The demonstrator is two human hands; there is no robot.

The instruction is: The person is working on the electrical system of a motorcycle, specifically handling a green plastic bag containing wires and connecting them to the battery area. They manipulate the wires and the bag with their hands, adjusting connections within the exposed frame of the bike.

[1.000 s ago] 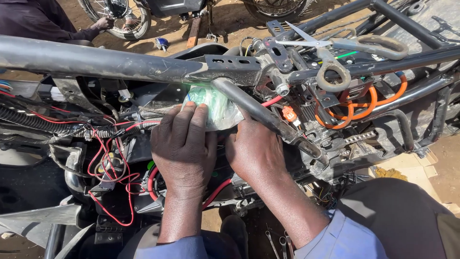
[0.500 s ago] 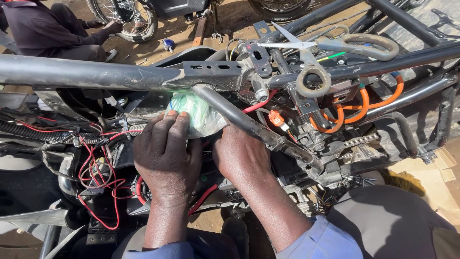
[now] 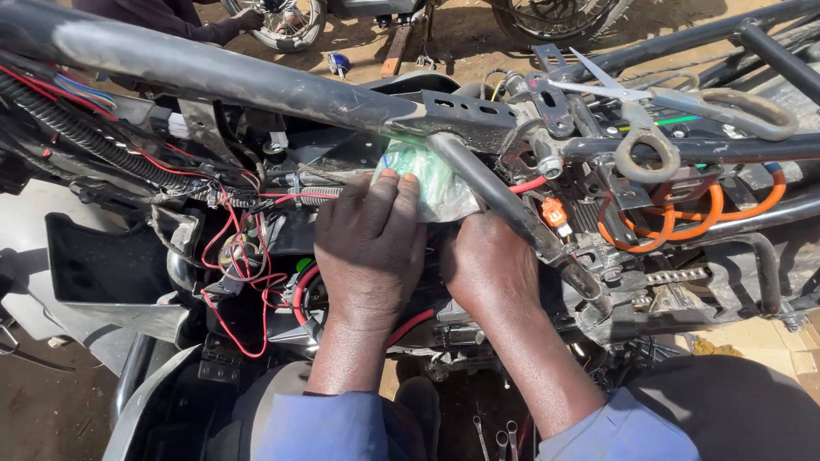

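**Head view: two hands on a plastic-wrapped bundle inside a motorcycle frame**

Head camera looks down on a stripped black tubular motorcycle frame. The left hand lies palm-down, fingers stretched nearly flat and close together, their tips pressing on a crumpled clear plastic bag with green contents. The bag sits just beyond those fingertips, tucked under the diagonal black frame tube. The right hand rests just beside the left, knuckles up; its fingers curl forward beneath the bag and tube, so I cannot tell whether they grip anything.

Left of the left hand's fingers, a tangle of thin red wires loops across the dark engine parts. A thicker red cable runs below the wrists. Right of the right hand's fingers sits a small orange connector, and farther right are coiled orange cables. Well above them, metal scissors with grey handles lie on the frame. Another person's hand touches a wheel on the far ground.
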